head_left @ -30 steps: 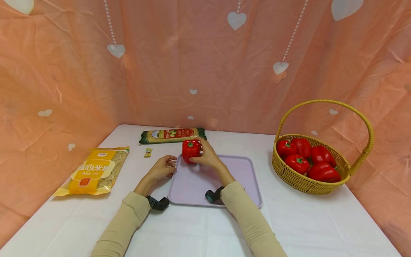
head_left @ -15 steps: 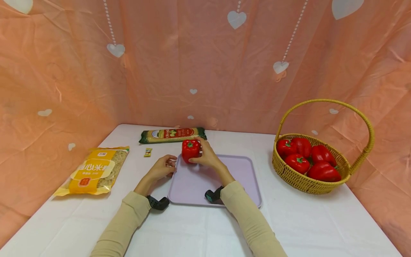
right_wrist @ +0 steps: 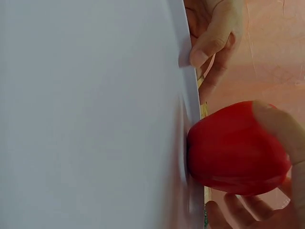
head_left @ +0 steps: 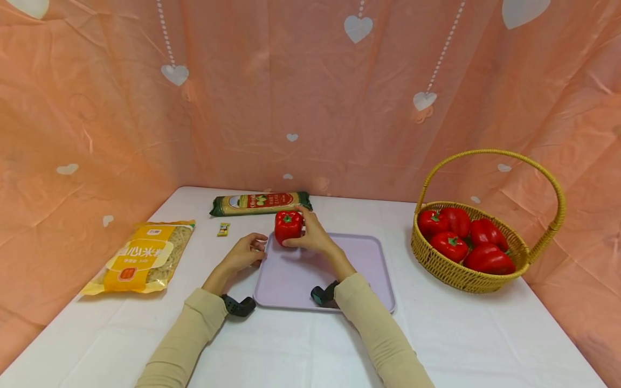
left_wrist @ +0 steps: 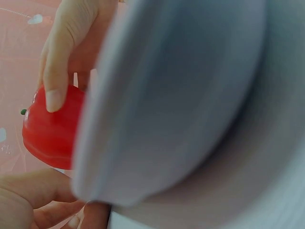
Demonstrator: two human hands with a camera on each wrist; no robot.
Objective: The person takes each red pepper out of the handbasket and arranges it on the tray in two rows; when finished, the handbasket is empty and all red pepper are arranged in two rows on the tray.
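Note:
A red bell pepper (head_left: 288,225), green stem up, stands upright at the far left corner of the lilac tray (head_left: 320,280). My right hand (head_left: 314,233) grips it from the right side, thumb in front and fingers behind. In the right wrist view the pepper (right_wrist: 238,150) has its base against the tray surface, with the right thumb (right_wrist: 281,129) over its side. My left hand (head_left: 243,253) holds the tray's left edge with curled fingers. The right wrist view shows the left thumb (right_wrist: 205,52) on the rim. Blurred tray wall (left_wrist: 162,95) fills much of the left wrist view.
At the right is a wicker basket (head_left: 451,277) with a tall handle and several red bell peppers (head_left: 448,247). Behind the tray lies a long green-ended packet (head_left: 262,203). A small yellow sachet (head_left: 223,230) and a yellow pasta bag (head_left: 143,258) lie at the left.

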